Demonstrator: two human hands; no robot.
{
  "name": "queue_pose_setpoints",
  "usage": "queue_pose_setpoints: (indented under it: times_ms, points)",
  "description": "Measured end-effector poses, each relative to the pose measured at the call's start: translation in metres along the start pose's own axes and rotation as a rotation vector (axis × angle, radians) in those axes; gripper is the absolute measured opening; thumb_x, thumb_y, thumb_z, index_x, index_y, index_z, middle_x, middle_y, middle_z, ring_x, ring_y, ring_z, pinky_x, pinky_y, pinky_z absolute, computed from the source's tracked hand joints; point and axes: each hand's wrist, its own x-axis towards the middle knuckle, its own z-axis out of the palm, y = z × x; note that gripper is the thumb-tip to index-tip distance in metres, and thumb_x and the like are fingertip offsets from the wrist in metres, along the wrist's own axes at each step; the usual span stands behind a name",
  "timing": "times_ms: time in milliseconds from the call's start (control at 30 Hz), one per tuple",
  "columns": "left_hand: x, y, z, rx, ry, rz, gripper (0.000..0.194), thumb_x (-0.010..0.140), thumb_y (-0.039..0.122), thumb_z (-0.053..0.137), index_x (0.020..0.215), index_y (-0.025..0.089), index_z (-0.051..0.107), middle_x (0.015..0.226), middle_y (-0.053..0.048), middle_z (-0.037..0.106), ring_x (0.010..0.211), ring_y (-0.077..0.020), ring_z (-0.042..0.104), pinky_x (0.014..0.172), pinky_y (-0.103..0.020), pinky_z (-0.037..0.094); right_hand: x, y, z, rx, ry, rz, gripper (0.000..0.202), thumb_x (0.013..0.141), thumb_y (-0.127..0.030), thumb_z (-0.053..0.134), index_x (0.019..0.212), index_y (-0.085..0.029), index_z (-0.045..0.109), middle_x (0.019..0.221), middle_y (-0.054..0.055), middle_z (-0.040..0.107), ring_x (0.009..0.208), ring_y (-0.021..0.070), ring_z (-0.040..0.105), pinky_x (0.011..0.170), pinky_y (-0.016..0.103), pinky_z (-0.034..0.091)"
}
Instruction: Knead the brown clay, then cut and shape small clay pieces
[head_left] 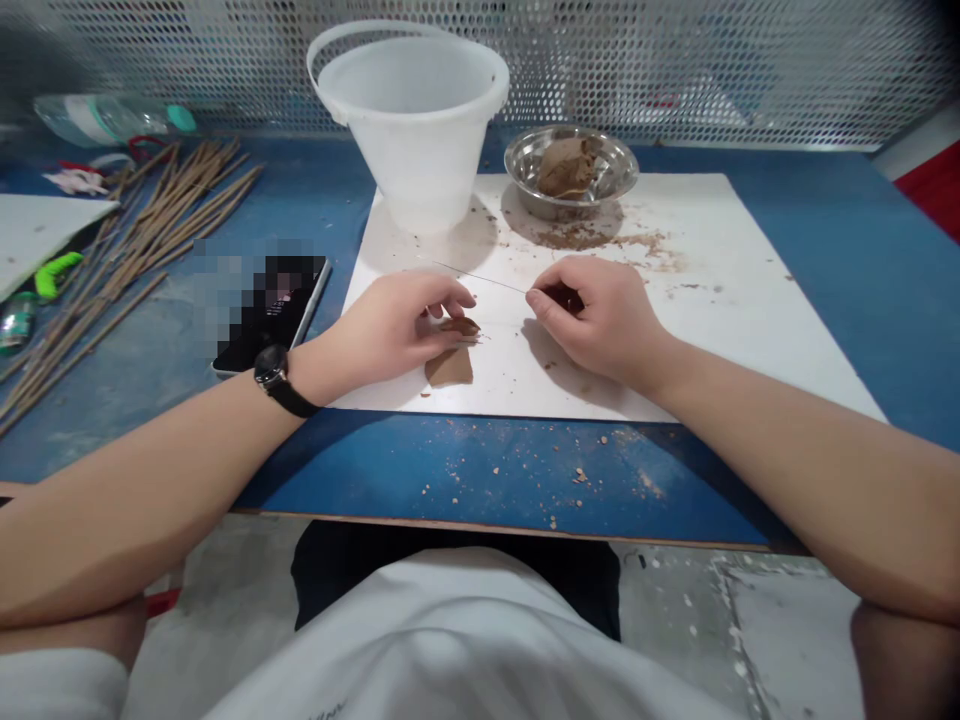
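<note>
My right hand (pixel 596 318) is closed, its thumb and forefinger pinching a thin needle-like rod (pixel 480 277) that points up and to the left. Below the rod's far end, my left hand (pixel 409 325) rests over a flat brown clay piece (pixel 450 367) on the white board (pixel 750 330). Its fingers are curled around the top of the piece, with a small dark brown bit between thumb and fingers. Small crumbs lie beside the clay. A steel bowl (pixel 619 178) behind my right hand holds a brown clay lump (pixel 566 168).
Behind my left hand stands a white bucket (pixel 424 140). A phone (pixel 281 310) lies left of the board, with a bundle of thin sticks (pixel 150 230) and a plastic bottle (pixel 112 118) beyond. Crumbs dot the blue table (pixel 360 460). A perforated metal screen (pixel 712 80) rises at the back.
</note>
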Motion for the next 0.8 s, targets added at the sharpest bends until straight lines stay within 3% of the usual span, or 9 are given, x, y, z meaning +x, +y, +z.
queue_pose_setpoints:
  times_ms: [233,367,467,567,800]
  points:
    - [-0.009,-0.015,-0.018,0.182,0.052,-0.107,0.019,0.097,0.045,0.071,0.104,0.027,0.076,0.093,-0.006,0.075,0.091,-0.0258,0.068,0.089,-0.044,0.057,0.000,-0.001,-0.001,0.011,0.006,0.009,0.013,0.095,-0.027,0.065,0.082,-0.030,0.065,0.081,0.004,0.077,0.076,0.0249,0.066,0.072,0.046,0.052]
    - [-0.017,-0.007,-0.026,0.217,0.090,-0.124,0.029,0.101,0.050,0.071,0.113,0.025,0.079,0.105,-0.011,0.075,0.102,-0.0287,0.068,0.097,-0.046,0.055,0.000,-0.001,0.000,0.015,0.012,0.022,0.014,0.096,-0.027,0.063,0.082,-0.029,0.065,0.083,0.004,0.078,0.076,0.0245,0.065,0.073,0.046,0.052]
    - [-0.019,0.012,-0.023,0.127,-0.066,0.074,0.040,0.099,0.054,0.073,0.117,0.020,0.081,0.116,-0.013,0.076,0.109,-0.0299,0.070,0.100,-0.045,0.055,0.000,-0.001,0.000,0.009,0.021,0.042,0.012,0.094,-0.028,0.064,0.082,-0.027,0.066,0.083,0.004,0.078,0.076,0.0240,0.066,0.073,0.043,0.052]
    - [-0.019,0.025,-0.017,0.111,-0.246,0.112,0.046,0.096,0.054,0.078,0.124,0.017,0.081,0.116,-0.013,0.074,0.108,-0.0295,0.070,0.096,-0.042,0.055,0.000,-0.002,-0.001,-0.005,0.012,0.068,0.013,0.094,-0.029,0.064,0.082,-0.027,0.066,0.082,0.005,0.077,0.076,0.0238,0.066,0.073,0.042,0.051]
    - [-0.018,0.028,-0.011,0.218,-0.201,0.132,0.033,0.104,0.037,0.068,0.125,0.016,0.082,0.107,-0.011,0.078,0.099,-0.0267,0.073,0.087,-0.037,0.054,0.001,-0.003,-0.002,0.031,-0.007,0.048,0.014,0.096,-0.028,0.064,0.082,-0.027,0.064,0.082,0.005,0.075,0.077,0.0230,0.063,0.073,0.042,0.049]
